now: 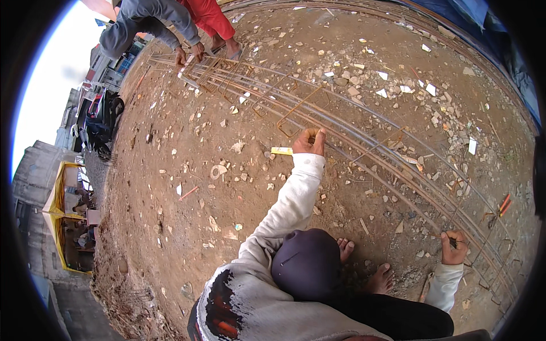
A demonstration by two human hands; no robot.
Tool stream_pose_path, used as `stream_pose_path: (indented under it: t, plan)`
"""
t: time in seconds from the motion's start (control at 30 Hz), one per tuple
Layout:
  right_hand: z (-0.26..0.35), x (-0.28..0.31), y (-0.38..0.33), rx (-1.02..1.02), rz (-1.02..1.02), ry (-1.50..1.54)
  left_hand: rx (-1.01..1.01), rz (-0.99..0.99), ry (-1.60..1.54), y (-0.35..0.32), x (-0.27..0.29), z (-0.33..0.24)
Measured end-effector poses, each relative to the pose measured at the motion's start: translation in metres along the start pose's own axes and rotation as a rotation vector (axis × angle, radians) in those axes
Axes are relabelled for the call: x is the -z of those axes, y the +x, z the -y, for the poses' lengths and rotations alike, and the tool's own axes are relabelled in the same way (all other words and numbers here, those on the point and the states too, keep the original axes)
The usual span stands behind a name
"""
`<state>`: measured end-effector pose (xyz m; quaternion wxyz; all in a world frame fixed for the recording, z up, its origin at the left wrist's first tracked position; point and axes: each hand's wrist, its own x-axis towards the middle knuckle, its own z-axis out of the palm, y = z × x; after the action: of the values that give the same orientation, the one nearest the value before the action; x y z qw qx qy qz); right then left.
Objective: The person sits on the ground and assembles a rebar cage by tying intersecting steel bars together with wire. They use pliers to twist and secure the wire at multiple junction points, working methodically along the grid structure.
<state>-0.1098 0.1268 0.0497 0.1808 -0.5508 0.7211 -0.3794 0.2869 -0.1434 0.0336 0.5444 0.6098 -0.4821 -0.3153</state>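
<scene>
Long, thin steel rebars (364,142) lie in a bundle running from the upper left to the lower right, with bent rectangular stirrups (300,108) around them. My left hand (310,141) is closed on the nearest rebar, thumb and fingers pinched together. Farther right and nearer to me, my right hand (454,248) is also closed at the same rebar, its fingers curled into a ring. Both my sleeves are pale. My bent knee (307,264), in dark cloth, rises between my arms, and my bare feet (380,279) rest on the dirt.
At the bundle's far end a co-worker in red trousers (207,20) bends over, hands (189,54) on the bars. Red-handled pliers (504,206) lie at the right. A yellow strip (281,150) is beside my left hand. Stones and tile shards (382,75) litter the ground.
</scene>
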Motion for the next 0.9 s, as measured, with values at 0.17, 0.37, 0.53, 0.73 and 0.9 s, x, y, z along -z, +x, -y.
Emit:
stream_pose_path:
  t: [0.17,0.37,0.53,0.73,0.9]
  plan:
    - [-0.004,-0.004,-0.001,0.018,0.044,-0.013,-0.155,0.043,0.270,-0.010,0.014,-0.004]
    - [0.002,0.039,0.019,0.145,0.384,-0.188,-0.558,1.102,0.558,-0.055,0.010,-0.118]
    - [0.051,0.063,0.062,0.194,0.343,-0.325,-0.640,1.434,0.820,-0.133,0.021,-0.105]
    - [0.106,0.042,0.074,0.412,0.312,-0.301,-0.102,0.520,1.380,-0.220,0.111,0.095]
    - [0.113,0.031,0.073,0.449,0.315,-0.325,0.197,0.372,1.532,-0.219,0.209,0.153]
